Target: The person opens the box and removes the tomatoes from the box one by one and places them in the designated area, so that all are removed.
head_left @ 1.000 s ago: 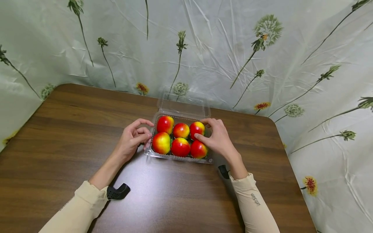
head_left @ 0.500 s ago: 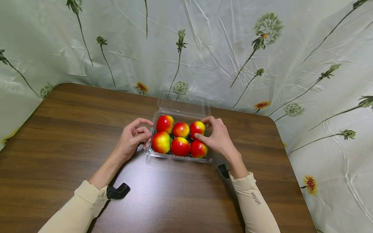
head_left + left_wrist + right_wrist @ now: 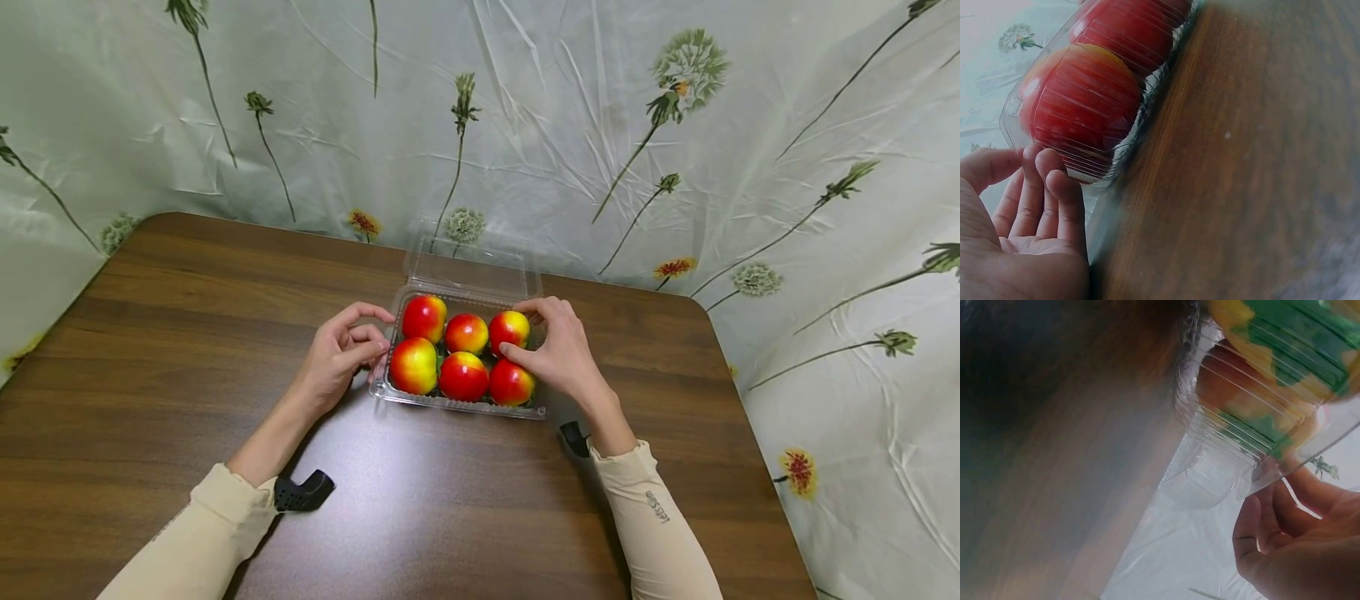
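Note:
A clear plastic clamshell container (image 3: pixel 459 407) lies on the table, its lid (image 3: pixel 474 268) raised at the back. Inside are several glossy red-and-yellow apples in two rows. My left hand (image 3: pixel 333 362) is at the container's left side; in the left wrist view its thumb and bent fingertips (image 3: pixel 1047 159) pinch the edge near an apple (image 3: pixel 1085 94). My right hand (image 3: pixel 558 346) grips the back-right apple (image 3: pixel 507 332), thumb in front and fingers behind. The right wrist view shows green patches on the fruit (image 3: pixel 1297 344) through the ribbed wall; the right fingertips are partly hidden there.
The brown wooden table (image 3: pixel 187 333) has rounded back corners. Behind it hangs a pale curtain (image 3: pixel 555 150) printed with dandelions, close to the lid. Black wrist mounts (image 3: pixel 303 492) sit at both cuffs.
Both hands, the container and the apples hold nearly the same positions. The head view has shifted very slightly.

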A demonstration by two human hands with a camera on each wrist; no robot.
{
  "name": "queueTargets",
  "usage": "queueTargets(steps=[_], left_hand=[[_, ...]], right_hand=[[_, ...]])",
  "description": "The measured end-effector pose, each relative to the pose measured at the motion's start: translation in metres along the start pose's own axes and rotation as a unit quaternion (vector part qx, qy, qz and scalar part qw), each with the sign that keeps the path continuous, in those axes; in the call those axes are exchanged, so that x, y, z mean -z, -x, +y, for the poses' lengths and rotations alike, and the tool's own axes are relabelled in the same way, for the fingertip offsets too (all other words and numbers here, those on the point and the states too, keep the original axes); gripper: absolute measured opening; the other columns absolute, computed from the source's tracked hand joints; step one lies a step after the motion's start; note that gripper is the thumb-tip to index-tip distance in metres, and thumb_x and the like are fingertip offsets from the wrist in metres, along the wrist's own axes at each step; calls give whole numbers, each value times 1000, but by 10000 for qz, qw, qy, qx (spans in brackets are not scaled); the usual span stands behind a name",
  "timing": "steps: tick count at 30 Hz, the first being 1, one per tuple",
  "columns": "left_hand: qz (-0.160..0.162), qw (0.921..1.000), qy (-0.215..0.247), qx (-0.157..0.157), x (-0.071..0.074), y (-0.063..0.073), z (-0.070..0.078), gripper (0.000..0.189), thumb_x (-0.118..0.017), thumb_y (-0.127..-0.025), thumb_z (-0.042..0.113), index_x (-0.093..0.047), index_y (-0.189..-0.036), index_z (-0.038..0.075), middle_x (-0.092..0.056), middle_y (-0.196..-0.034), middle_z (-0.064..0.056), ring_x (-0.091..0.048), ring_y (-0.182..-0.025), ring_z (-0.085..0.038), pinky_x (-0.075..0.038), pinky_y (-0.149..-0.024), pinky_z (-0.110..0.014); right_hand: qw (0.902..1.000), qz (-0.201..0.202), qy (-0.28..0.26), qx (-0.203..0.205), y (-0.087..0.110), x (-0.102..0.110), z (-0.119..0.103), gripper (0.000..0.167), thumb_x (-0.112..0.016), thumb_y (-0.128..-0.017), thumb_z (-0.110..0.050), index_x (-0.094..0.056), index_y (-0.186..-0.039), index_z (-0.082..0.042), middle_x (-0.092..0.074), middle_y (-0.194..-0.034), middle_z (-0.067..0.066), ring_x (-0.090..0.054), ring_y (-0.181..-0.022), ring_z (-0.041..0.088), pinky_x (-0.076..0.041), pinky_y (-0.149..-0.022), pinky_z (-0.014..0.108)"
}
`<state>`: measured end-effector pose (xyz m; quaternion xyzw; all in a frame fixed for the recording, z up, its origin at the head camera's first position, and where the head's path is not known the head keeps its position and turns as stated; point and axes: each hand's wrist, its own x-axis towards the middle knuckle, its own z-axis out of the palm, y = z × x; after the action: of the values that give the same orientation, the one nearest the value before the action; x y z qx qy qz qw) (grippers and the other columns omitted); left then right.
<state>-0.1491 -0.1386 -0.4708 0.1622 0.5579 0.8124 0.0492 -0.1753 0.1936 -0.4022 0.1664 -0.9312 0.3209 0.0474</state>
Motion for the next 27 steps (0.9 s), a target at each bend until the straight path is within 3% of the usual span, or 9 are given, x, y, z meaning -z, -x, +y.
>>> queueTargets(steps=[9, 17, 24, 27], left_hand=[[38, 10000, 45, -22, -1, 1, 0, 25, -58, -99, -12, -57, -123, -4, -69, -75, -6, -57, -57, -20, -50, -47, -25], [78, 10000, -48, -12, -1, 1, 0, 25, -58, -99, -12, -57, -123, -3, -69, -76, -5, -58, -57, -18, -51, -48, -25], [83, 10000, -51, -8, 0, 1, -1, 25, -58, -99, -12, -57, -123, -4, -69, -76, -5, -58, -57, -18, -51, -48, -25], [79, 10000, -42, -25, 0, 1, -1, 25, -58, -99, -12, -57, -123, -4, -70, -76, -5, -58, -57, -18, -51, -47, -25]], right_hand=[[9960, 569, -687, -64, 1, 4, 1, 49, -85, -84, -25, -69, -129, -12, -65, -122, 6, -58, -110, 25, -52, -97, 47], [9852, 1115, -1303, 75, 1, 9, -4, 47, -86, -86, -22, -68, -127, -10, -63, -124, 8, -61, -110, 26, -54, -101, 53], [9615, 1722, -2142, -52, -1, 9, 4, 53, -85, -88, -19, -59, -133, -10, -67, -129, 2, -68, -118, 17, -57, -103, 28], [9570, 1819, -2258, -126, 0, 10, 5, 53, -84, -89, -20, -57, -134, -9, -69, -128, 4, -70, -119, 18, -58, -103, 31]])
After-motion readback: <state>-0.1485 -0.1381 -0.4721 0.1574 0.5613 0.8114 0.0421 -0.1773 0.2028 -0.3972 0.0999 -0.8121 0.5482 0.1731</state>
